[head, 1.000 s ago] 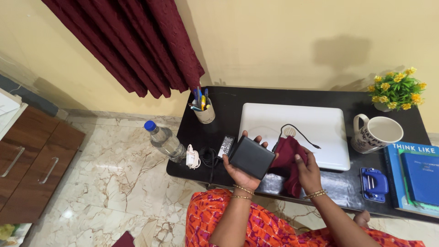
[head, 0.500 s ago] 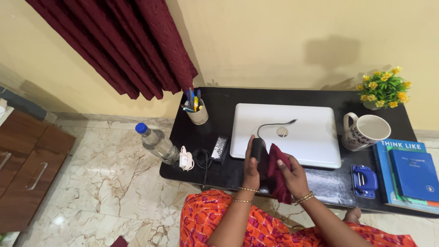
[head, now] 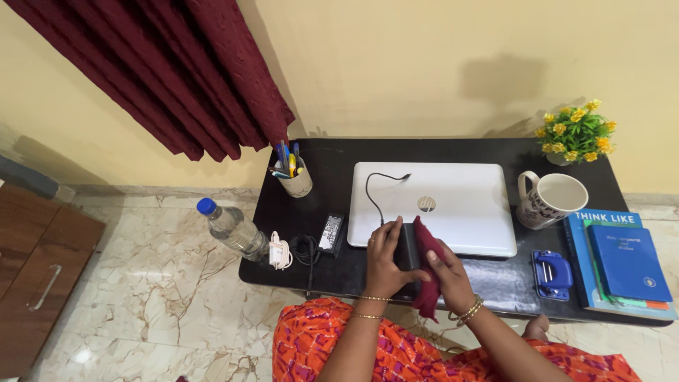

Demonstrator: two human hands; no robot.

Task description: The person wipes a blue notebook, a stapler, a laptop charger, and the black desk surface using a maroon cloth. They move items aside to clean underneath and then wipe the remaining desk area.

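Black drive, earlier flat-faced, now edgewise in left grip; right grip pinching cloth.

Black table: white laptop, pen cup, power adapter, white charger, mug, flower pot, blue books, blue punch.

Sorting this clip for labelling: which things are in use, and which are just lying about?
In use: left hand holding black drive; right hand pressing maroon cloth on it.

Lying about: white laptop, mug, pen cup, water bottle, books, blue punch.
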